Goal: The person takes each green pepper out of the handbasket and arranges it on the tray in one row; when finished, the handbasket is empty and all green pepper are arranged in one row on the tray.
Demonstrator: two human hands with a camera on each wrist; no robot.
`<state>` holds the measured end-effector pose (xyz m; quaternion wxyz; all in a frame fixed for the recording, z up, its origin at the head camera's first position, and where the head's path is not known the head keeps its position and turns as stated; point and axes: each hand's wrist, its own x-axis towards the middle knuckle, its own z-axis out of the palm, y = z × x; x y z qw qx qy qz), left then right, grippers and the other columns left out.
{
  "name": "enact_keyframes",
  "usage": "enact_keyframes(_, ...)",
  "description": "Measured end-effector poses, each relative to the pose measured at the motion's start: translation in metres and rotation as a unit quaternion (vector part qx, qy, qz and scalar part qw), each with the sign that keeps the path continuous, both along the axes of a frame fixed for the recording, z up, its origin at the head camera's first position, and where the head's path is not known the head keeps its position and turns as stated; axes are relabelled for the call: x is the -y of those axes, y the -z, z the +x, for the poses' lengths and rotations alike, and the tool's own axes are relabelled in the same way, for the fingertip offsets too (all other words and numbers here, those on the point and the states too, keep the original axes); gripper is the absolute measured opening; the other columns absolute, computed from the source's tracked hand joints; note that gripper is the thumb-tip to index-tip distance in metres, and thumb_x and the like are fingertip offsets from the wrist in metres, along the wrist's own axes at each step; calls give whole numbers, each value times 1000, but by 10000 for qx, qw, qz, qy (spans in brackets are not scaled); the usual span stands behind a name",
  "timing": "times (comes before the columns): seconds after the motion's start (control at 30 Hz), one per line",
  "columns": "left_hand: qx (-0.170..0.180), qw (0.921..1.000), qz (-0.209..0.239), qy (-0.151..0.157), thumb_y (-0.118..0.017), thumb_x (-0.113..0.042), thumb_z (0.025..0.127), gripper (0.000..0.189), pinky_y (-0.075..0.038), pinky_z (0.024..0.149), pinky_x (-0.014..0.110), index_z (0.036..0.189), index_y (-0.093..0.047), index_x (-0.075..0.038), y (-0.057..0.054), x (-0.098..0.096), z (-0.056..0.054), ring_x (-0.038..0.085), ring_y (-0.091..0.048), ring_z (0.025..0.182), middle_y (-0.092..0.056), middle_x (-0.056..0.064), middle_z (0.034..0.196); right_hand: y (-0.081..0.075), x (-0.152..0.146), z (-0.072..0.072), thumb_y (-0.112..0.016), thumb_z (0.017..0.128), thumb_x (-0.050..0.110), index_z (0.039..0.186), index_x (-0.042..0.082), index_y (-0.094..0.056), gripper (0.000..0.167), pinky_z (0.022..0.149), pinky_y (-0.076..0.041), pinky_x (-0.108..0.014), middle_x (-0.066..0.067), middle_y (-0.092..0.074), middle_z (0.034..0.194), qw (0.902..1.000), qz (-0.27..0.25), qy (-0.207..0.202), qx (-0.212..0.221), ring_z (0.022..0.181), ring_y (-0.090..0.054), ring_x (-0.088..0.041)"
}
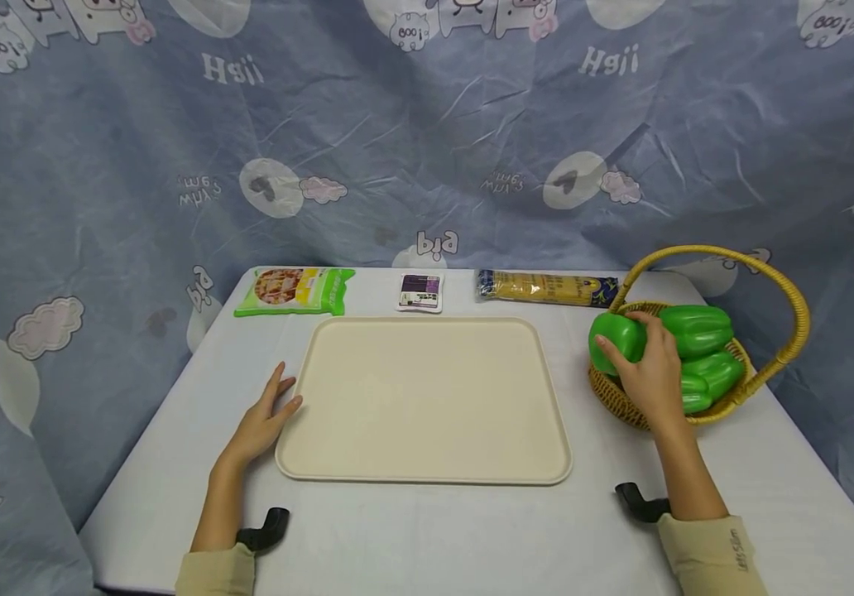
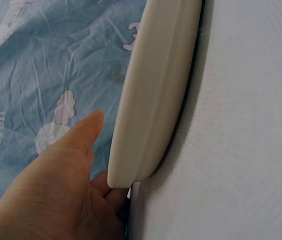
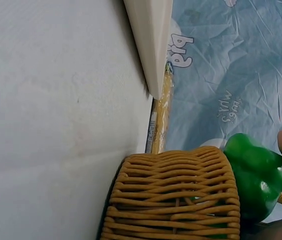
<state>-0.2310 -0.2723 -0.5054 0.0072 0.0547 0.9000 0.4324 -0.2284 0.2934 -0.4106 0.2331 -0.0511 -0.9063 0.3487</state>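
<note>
My right hand (image 1: 650, 364) grips a green bell pepper (image 1: 613, 341) at the left rim of a wicker basket (image 1: 616, 406), thumb on its near side and fingers over the top. More green peppers (image 1: 698, 331) lie in the basket behind and beside that hand. In the right wrist view the held pepper (image 3: 253, 175) shows above the woven basket side (image 3: 175, 192). At the left edge of a cream tray (image 1: 427, 401), my left hand (image 1: 259, 422) has its fingers extended and spread. The left wrist view shows that hand (image 2: 56, 190) right by the tray's rim (image 2: 150, 100).
Along the back of the white table (image 1: 412, 538) lie a green food packet (image 1: 293, 291), a small dark-labelled pack (image 1: 420, 293) and a long yellow packet of noodles (image 1: 546, 288). The basket's tall handle (image 1: 792, 306) arches up at the right. A patterned blue cloth (image 1: 427, 149) hangs behind.
</note>
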Motion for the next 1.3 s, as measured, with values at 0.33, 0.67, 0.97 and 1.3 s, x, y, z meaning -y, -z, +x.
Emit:
enact_keyframes(0.33,-40,10000,-36,41,-51,-42,93,78,-18,103,62,150,-1,-22,-2,-1,0,43,-22,133,-31,16,146,3,3,-3,-66,85,36,127,9,-47,54,86,-34,-61,-24,-43,125,9973,-221,125,-687,113,-41,-42)
enact_keyframes(0.67,34,9998,-198,70,-51,-43,93,75,-16,104,61,150,-10,-18,-1,0,0,41,-19,134,-28,15,148,2,11,-2,-77,72,16,134,8,-40,73,89,-37,-54,-15,-43,126,9872,-719,-72,-1421,114,-43,-31)
enact_keyframes(0.97,141,9991,-403,83,-50,-51,90,72,-15,106,57,147,-26,-12,0,3,-1,40,-18,135,-22,19,149,-12,59,5,-81,55,-13,132,-3,-46,85,95,-36,-19,-24,-36,122,9542,-674,-1628,-2419,114,-42,-23)
enact_keyframes(1.3,167,9990,-393,124,-51,-50,90,71,-16,106,58,147,-27,-13,3,5,-2,41,-18,135,-21,20,149,-32,122,16,-79,60,-14,124,-12,-48,71,100,-35,-26,-28,-43,123,9392,-878,-2360,-2333,116,-43,-32)
